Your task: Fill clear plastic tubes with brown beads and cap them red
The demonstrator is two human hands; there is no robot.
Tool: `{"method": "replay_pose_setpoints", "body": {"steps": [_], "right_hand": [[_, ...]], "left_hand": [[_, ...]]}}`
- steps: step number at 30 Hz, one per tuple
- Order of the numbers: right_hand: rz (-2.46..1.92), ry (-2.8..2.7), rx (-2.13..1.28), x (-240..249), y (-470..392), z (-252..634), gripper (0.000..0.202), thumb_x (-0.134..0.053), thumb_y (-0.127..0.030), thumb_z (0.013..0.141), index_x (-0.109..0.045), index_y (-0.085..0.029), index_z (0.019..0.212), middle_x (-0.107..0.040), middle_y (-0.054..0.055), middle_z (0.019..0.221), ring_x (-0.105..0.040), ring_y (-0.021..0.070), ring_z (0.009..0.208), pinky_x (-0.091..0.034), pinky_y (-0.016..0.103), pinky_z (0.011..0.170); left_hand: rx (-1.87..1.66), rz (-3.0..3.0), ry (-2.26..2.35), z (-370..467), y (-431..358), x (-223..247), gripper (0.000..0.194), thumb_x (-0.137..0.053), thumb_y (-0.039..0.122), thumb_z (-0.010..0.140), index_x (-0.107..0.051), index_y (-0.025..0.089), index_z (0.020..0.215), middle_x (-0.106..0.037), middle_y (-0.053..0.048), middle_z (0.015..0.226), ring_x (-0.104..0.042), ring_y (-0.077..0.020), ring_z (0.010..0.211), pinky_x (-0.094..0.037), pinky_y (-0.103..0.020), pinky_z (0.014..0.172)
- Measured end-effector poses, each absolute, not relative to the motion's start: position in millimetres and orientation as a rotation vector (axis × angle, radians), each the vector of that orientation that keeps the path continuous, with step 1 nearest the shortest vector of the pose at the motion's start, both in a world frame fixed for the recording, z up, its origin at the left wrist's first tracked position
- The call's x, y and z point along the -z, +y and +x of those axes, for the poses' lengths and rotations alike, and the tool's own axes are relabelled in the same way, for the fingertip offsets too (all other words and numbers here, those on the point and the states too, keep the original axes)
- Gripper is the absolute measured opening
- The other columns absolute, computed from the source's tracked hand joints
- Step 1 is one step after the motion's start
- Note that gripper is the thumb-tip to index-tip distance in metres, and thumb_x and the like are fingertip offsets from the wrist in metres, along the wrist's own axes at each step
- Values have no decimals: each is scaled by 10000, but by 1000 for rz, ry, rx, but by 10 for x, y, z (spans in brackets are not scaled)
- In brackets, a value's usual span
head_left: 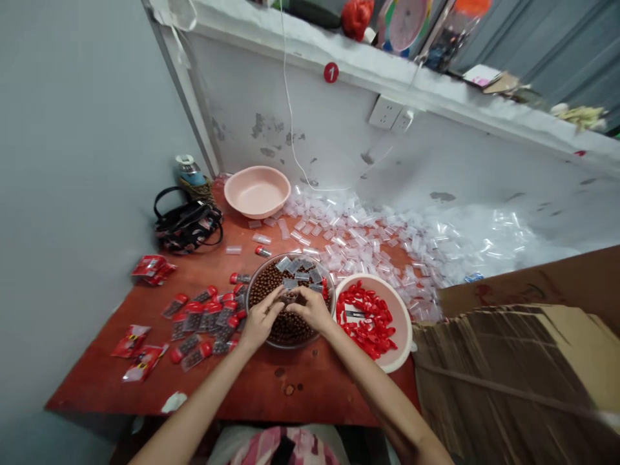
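Over a round bowl (250,311) of small brown balls (266,284), my left hand (261,318) and my right hand (311,310) meet with bent fingers. Between their fingertips is a small clear plastic container (289,298), mostly hidden by the fingers. More clear containers (301,276) lie on the balls just beyond my hands. To the right, a pale basin (405,323) holds many red caps (371,345). Several filled containers with red caps (194,318) lie in a heap left of the bowl.
Loose clear containers (358,248) cover the back of the red table (242,394). A pink basin (258,194) and a black handbag (188,223) stand at the back left. Red packets (144,363) lie near the left edge. Stacked cardboard (494,381) borders the right side.
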State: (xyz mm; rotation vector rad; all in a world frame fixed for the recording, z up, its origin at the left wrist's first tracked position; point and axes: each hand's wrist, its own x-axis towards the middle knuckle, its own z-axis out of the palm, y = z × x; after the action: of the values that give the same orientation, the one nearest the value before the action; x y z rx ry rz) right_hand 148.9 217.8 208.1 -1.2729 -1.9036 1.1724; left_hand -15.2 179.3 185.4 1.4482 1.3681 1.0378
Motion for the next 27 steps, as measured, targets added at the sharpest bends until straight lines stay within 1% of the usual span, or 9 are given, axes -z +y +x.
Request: {"method": "replay_pose_setpoints", "body": {"steps": [4,7,9,12,16,20,22,24,27], "right_hand": [[-1278,-1992,-1125,-2344,2069,1595,285,-595,-341,743,-563,-188,981,-633,10,823,-578,144,725,-447,255,685],[-1117,-2070,-1080,-2495,2054,1708,369,-555,-335,788,-494,-191,1122,-623,37,947,-580,144,820,-446,257,744],[-973,-2193,-1009,-2596,2057,1779,347,-473,-303,849,-471,-200,1181,-597,57,1040,-558,145,922,-426,267,812],[-885,-2401,-909,-2739,2052,1852,328,-381,-270,895,-472,-219,1206,-587,66,1037,-550,137,926,-429,260,805],[-887,-2452,-880,-2814,2011,1884,267,-410,-276,884,-542,-199,1103,-599,75,1004,-562,137,892,-437,250,782],[-986,-2238,-987,-2616,1878,1843,186,-522,-313,824,-601,-180,928,-626,40,858,-579,128,777,-447,229,731],[-1164,-1995,-1084,-2400,1767,1784,211,-564,-355,789,-595,-177,898,-621,13,775,-581,119,702,-457,214,671],[-1394,-1675,-1128,-2144,1652,1719,275,-516,-392,810,-560,-176,974,-609,-6,713,-573,109,612,-460,204,582],[-1525,-1585,-1046,-1812,1531,1725,416,-589,-391,751,-517,-205,1116,-636,10,885,-597,125,728,-471,228,664]], "left_hand": [[-1065,1230,1279,-42,1784,-2135,378,-525,390,762,-611,163,1051,-659,-81,1050,-613,-229,951,-480,-411,859],[-1075,1150,1181,-31,1769,-2252,426,-546,408,739,-606,144,1068,-655,-90,1061,-628,-235,917,-516,-404,792],[-1056,1213,1145,-61,1767,-2313,405,-558,387,737,-616,154,1063,-646,-83,1084,-619,-234,943,-495,-406,834],[-987,1327,1104,-131,1786,-2382,353,-575,353,733,-641,178,1034,-646,-65,1087,-598,-230,991,-438,-404,913],[-868,1371,1062,-193,1838,-2413,342,-572,359,735,-649,187,1021,-649,-61,1081,-591,-232,1008,-435,-396,912],[-806,1509,1067,-225,1852,-2355,325,-583,380,728,-666,200,986,-664,-61,1050,-599,-236,989,-412,-408,934],[-806,1528,1099,-253,1825,-2281,334,-591,401,721,-667,204,979,-663,-60,1053,-590,-242,1001,-398,-422,945],[-803,1430,1160,-291,1776,-2175,383,-606,429,702,-656,190,997,-656,-66,1068,-582,-252,1018,-414,-419,933],[-771,1184,1197,-329,1669,-1993,487,-615,462,684,-615,159,1066,-631,-83,1115,-577,-261,1027,-461,-393,887]]}}
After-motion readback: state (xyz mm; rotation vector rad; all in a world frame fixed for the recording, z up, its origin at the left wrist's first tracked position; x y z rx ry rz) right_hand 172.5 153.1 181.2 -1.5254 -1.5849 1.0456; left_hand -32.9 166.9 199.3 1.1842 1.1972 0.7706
